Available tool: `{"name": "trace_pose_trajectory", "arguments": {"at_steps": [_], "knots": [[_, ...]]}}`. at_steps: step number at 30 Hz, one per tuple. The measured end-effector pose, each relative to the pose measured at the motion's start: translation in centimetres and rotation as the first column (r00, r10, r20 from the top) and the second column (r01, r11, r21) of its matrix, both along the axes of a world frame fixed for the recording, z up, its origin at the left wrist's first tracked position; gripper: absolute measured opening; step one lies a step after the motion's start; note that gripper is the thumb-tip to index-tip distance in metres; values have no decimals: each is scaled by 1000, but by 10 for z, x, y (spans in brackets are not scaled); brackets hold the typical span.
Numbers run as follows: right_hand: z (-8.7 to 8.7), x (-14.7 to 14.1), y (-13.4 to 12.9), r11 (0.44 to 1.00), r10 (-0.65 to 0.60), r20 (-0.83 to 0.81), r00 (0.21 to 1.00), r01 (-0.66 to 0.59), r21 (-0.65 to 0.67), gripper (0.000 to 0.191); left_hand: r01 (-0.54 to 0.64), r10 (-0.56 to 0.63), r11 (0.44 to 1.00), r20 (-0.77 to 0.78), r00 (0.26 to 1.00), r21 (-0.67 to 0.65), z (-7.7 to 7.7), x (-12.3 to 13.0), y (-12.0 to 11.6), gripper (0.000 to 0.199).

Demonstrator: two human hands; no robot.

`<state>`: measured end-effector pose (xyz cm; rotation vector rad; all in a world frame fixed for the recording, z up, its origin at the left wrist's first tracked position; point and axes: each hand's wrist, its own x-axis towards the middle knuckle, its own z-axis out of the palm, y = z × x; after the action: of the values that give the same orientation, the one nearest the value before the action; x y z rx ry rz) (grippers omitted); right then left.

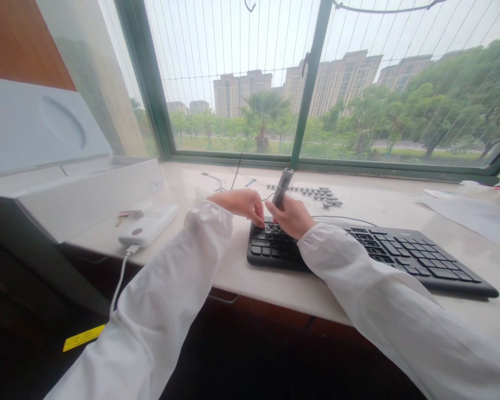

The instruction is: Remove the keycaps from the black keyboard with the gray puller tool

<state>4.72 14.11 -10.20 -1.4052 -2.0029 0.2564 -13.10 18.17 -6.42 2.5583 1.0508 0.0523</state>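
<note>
A black keyboard (404, 253) lies across the table, with some keycaps off and bare key sockets showing in its rows. My right hand (294, 216) is closed around a dark stick-like tool (282, 188) whose thick end points up; its lower end is hidden behind my fingers over the keyboard's left part. Beside it, my left hand (244, 206) bends its fingertips down onto the keyboard's far left corner. Those fingers are pressed together, and whatever they may hold is too small to make out. Behind my hands, loose keycaps (316, 193) lie in rows on the white tabletop (233, 272).
On the left stands an open white box (91, 189). Near it a white power bank (148, 225) has a cable plugged in and a small object on top. Papers (475, 214) lie at the right. A barred window (241, 83) borders the table's back.
</note>
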Motion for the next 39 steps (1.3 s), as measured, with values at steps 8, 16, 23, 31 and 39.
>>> {"name": "trace_pose_trajectory", "arguments": {"at_steps": [8, 16, 23, 31, 39], "knots": [[7, 1, -1, 990, -31, -51, 998, 24, -139, 30, 36, -38, 999, 36, 999, 39, 0, 0, 1, 30], [1, -1, -1, 998, -18, -91, 996, 12, -65, 24, 14, -20, 997, 73, 997, 80, -1, 3, -2, 33], [1, 1, -1, 992, 50, -138, 989, -66, -109, 26, 55, -60, 996, 65, 996, 76, -4, 3, -1, 26], [2, 4, 1, 998, 26, -47, 999, -29, -64, 30, 84, -88, 994, 58, 994, 64, -4, 2, 1, 20], [-1, 1, 2, 997, 74, 31, 997, -73, -4, 29, 134, -138, 990, 99, 985, 44, -7, 1, 4, 20]]}}
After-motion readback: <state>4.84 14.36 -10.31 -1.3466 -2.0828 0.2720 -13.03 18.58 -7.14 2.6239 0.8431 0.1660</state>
